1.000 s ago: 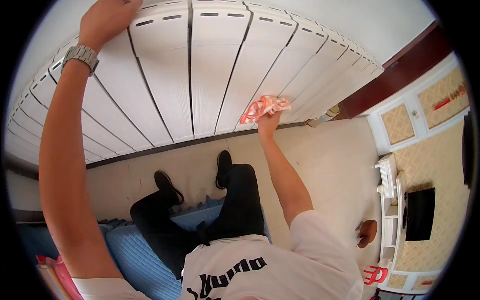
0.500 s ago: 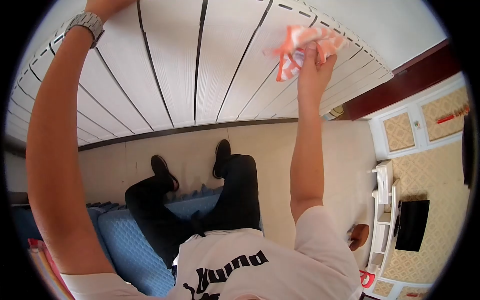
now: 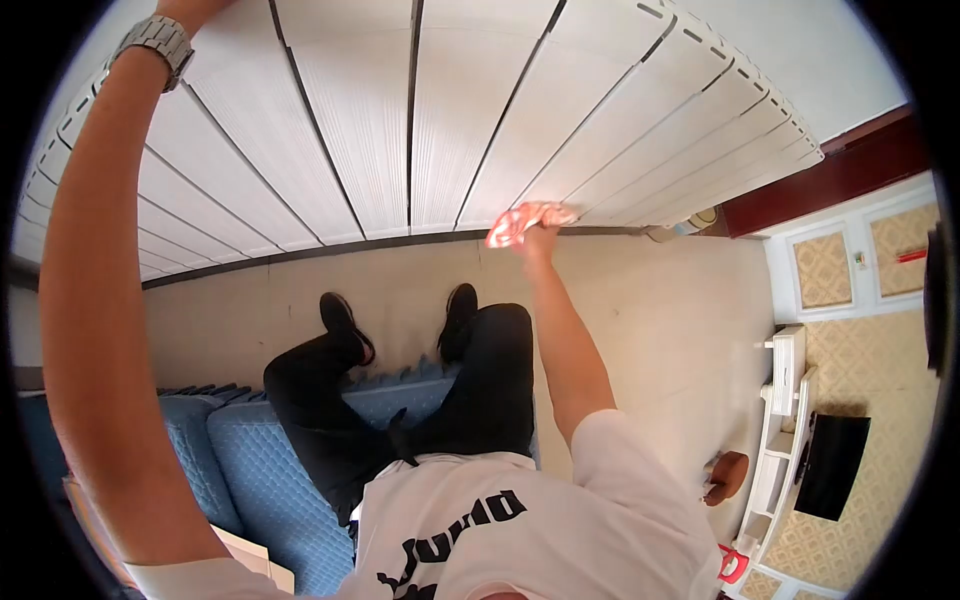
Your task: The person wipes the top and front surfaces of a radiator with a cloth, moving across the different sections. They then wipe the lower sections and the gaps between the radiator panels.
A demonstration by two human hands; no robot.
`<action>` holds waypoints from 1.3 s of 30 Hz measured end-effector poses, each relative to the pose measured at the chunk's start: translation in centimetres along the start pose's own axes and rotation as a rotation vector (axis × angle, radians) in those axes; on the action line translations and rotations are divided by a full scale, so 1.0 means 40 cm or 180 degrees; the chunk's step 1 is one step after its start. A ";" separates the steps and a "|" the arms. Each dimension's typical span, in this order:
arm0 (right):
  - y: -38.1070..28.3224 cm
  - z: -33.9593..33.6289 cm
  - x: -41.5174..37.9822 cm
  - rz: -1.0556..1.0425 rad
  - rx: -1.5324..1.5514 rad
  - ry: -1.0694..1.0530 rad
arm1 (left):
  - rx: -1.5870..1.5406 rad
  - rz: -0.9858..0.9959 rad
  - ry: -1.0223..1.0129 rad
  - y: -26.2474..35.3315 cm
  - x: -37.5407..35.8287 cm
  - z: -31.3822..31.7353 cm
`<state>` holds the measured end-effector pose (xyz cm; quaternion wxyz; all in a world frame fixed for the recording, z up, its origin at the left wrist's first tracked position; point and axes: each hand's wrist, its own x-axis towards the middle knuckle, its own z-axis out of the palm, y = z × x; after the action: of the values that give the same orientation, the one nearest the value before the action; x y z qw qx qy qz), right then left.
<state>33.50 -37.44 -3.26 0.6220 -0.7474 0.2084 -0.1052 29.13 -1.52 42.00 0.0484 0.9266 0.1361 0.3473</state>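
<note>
A white panelled radiator (image 3: 350,120) with dark gaps between its slats spans the upper view. My right hand (image 3: 540,241) is closed on an orange-and-white patterned cloth (image 3: 525,218), which lies against the radiator's lower edge, right of centre. The cloth is bunched and slightly blurred. At the upper left, my left hand (image 3: 195,10) is by the radiator's top, below a metal watch (image 3: 158,42) on the wrist. The frame edge cuts off its fingers, so I cannot see whether it grips anything.
Under my legs is a blue quilted sofa (image 3: 275,490). Pale floor tiles (image 3: 660,330) stretch to the right, with a brown stool (image 3: 725,477), a white cabinet (image 3: 770,450) and a black television (image 3: 832,466). A white cylindrical object (image 3: 680,229) stands beyond the radiator's right end.
My right hand has moved the cloth down and leftward, from near the radiator's top to its lower edge. My left hand has stayed near the upper left corner. The view has shifted slightly.
</note>
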 end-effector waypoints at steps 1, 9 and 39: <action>0.035 -0.002 0.008 0.1037 0.1031 -0.0878 | 0.0006 0.0004 -0.0011 0.004 -0.002 -0.001; -0.078 0.012 -0.003 0.1033 0.1694 -0.0455 | -0.0048 0.0292 0.0422 0.030 -0.054 -0.016; 0.282 0.081 0.093 0.1473 0.3615 -0.1309 | 0.0330 0.0989 0.0712 0.005 -0.039 0.019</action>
<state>36.13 -37.78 -15.30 0.9544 -0.2426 0.1526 0.0830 28.56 -2.16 40.48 -0.0689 0.8933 0.0138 0.4439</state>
